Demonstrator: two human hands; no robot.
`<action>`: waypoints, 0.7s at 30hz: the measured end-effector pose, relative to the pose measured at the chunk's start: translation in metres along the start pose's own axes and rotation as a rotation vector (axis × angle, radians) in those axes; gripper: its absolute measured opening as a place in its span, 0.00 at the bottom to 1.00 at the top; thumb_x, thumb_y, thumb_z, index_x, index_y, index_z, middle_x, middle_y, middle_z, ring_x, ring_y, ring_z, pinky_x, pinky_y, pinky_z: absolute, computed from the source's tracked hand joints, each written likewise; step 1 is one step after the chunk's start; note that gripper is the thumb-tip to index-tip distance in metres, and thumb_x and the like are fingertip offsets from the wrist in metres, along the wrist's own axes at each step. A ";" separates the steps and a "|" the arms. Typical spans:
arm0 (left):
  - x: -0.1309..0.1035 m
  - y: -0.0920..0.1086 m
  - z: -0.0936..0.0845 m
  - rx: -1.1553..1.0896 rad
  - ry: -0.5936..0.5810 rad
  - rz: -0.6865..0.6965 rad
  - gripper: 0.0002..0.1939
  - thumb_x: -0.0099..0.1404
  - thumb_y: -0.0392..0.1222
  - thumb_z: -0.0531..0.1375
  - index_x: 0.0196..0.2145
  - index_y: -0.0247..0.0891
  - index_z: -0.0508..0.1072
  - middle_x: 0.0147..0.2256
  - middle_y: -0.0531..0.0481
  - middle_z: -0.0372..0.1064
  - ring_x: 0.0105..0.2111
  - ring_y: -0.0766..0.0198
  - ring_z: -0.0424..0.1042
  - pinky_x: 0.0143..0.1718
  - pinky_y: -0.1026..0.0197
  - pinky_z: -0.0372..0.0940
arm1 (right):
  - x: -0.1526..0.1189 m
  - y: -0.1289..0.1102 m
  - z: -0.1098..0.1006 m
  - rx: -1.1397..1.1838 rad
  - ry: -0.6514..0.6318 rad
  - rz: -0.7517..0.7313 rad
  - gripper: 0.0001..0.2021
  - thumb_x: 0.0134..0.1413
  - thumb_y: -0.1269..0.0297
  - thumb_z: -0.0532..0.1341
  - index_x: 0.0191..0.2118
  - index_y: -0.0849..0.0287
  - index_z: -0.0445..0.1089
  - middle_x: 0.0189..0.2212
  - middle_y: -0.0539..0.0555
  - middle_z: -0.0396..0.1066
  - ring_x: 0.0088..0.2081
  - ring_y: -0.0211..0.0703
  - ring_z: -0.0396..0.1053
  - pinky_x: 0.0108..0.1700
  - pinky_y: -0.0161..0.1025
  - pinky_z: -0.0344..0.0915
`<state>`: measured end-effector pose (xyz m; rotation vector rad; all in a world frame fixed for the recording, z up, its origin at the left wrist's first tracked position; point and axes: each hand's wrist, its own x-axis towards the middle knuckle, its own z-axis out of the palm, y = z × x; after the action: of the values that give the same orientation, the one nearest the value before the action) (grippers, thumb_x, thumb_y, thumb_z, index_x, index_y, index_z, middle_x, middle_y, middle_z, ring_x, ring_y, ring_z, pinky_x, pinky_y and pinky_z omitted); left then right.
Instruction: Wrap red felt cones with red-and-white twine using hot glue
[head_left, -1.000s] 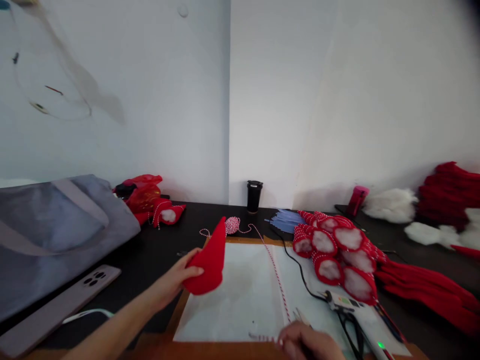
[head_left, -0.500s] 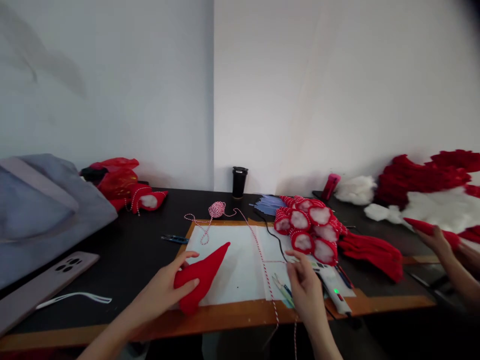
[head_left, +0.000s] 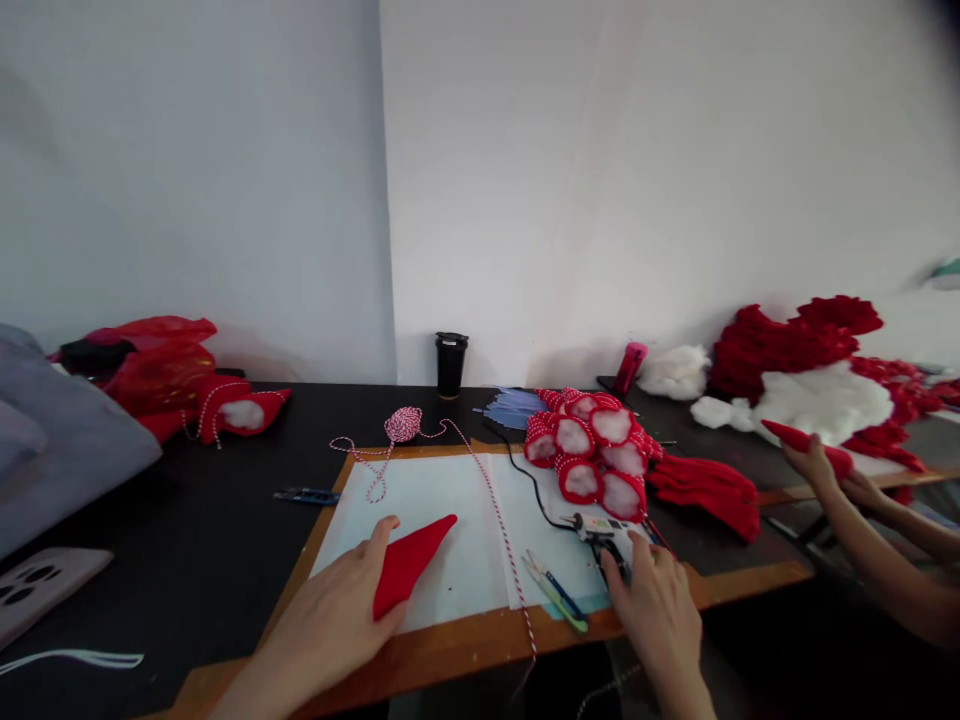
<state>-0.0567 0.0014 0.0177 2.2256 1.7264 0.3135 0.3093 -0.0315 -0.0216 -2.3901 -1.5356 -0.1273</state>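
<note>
With the middle of the paper as your clock's hub and 12 o'clock at the wall, the black-topped bench (head_left: 247,560) is stretching across your view. The creased white paper sheet (head_left: 420,485) is lying on it before you. At 2 o'clock, the pile of red, cord-trimmed fabric cones with white stuffing (head_left: 592,445) is covering the sheet's corner.

Your hands are working well apart. Your left hand (head_left: 337,610), at 8 o'clock, is gripping the plain red fabric cone (head_left: 412,565), whose tip is pointing towards 1 o'clock. Your right hand (head_left: 660,600), past 3 o'clock, is touching the white-and-black plastic glue gun (head_left: 600,527); I cannot tell whether it is fully grasping it.

You seem to be taking up the gun, so wrap your palm round its handle first. Its nozzle is pointing towards 9 o'clock, your left hand's side; treat it as hot. Keep it clear of the red-and-white twisted cord (head_left: 495,490), trailing towards 5 o'clock, and the slim green-and-blue snips (head_left: 564,604), lying at 4.
</note>
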 end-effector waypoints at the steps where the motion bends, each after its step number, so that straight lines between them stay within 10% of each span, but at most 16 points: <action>1: 0.002 -0.004 0.000 -0.032 -0.004 -0.006 0.37 0.62 0.49 0.57 0.65 0.32 0.54 0.55 0.30 0.70 0.53 0.37 0.72 0.50 0.44 0.65 | 0.008 0.007 -0.002 0.010 -0.063 0.024 0.24 0.64 0.54 0.54 0.56 0.69 0.65 0.48 0.72 0.71 0.53 0.69 0.69 0.52 0.54 0.65; 12: -0.027 0.006 0.039 -1.099 0.284 -0.162 0.34 0.55 0.60 0.67 0.55 0.42 0.69 0.58 0.44 0.70 0.58 0.44 0.68 0.57 0.53 0.67 | 0.018 0.031 0.007 0.351 -0.181 0.299 0.32 0.49 0.38 0.58 0.42 0.67 0.72 0.41 0.80 0.76 0.46 0.80 0.74 0.44 0.62 0.68; 21: -0.023 0.004 0.059 -1.435 0.124 -0.344 0.45 0.48 0.57 0.73 0.61 0.44 0.65 0.64 0.45 0.64 0.63 0.41 0.62 0.55 0.54 0.71 | -0.030 -0.013 -0.030 1.199 -0.012 0.185 0.26 0.44 0.42 0.70 0.36 0.64 0.80 0.28 0.58 0.79 0.31 0.50 0.76 0.31 0.36 0.70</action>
<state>-0.0377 -0.0281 -0.0351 0.8621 1.1646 1.1442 0.2874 -0.0611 0.0023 -1.5030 -0.9123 0.6566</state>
